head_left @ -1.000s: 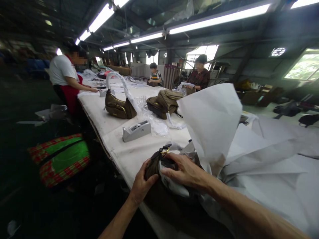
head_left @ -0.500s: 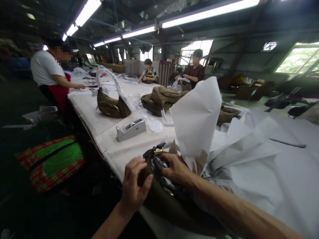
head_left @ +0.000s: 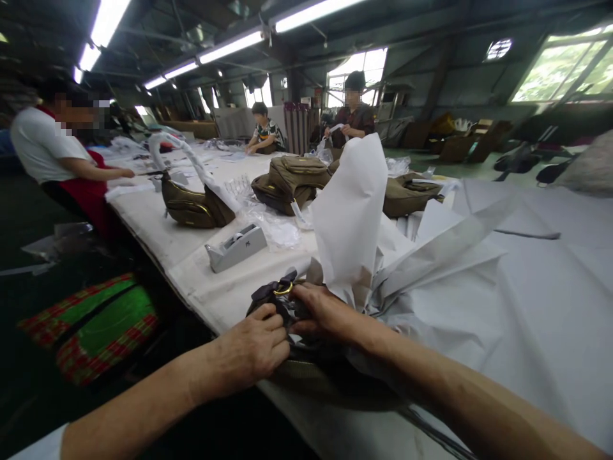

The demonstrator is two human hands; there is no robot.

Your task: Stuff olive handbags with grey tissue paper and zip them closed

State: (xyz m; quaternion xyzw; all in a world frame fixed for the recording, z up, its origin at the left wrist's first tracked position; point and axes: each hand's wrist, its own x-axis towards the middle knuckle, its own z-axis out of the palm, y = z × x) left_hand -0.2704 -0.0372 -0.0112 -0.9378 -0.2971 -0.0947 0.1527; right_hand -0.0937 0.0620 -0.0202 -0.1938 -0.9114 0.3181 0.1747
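Observation:
A dark olive handbag point(head_left: 330, 386) with a gold ring point(head_left: 282, 289) lies at the near edge of the long white table point(head_left: 158, 236). My left hand point(head_left: 249, 348) is closed on the bag's near end, fingers curled round its dark strap. My right hand point(head_left: 322, 313) grips the same end just under the ring, fingers pressed into the fabric. White tissue paper point(head_left: 352, 217) stands up crumpled right behind my right hand, and large white sheets point(head_left: 527, 300) spread to the right.
A grey tape dispenser point(head_left: 235, 247) sits further up the table, then a wrapped olive bag point(head_left: 189, 203) and a pile of olive bags point(head_left: 287, 182). A person in white and red point(head_left: 52, 160) works at the left; two others stand at the far end. A red-green checked sack point(head_left: 90, 326) lies on the floor.
My left hand has come over from the bag's side to close on its strap end beside my right hand. My view has dropped and swung slightly, so the table appears shifted left.

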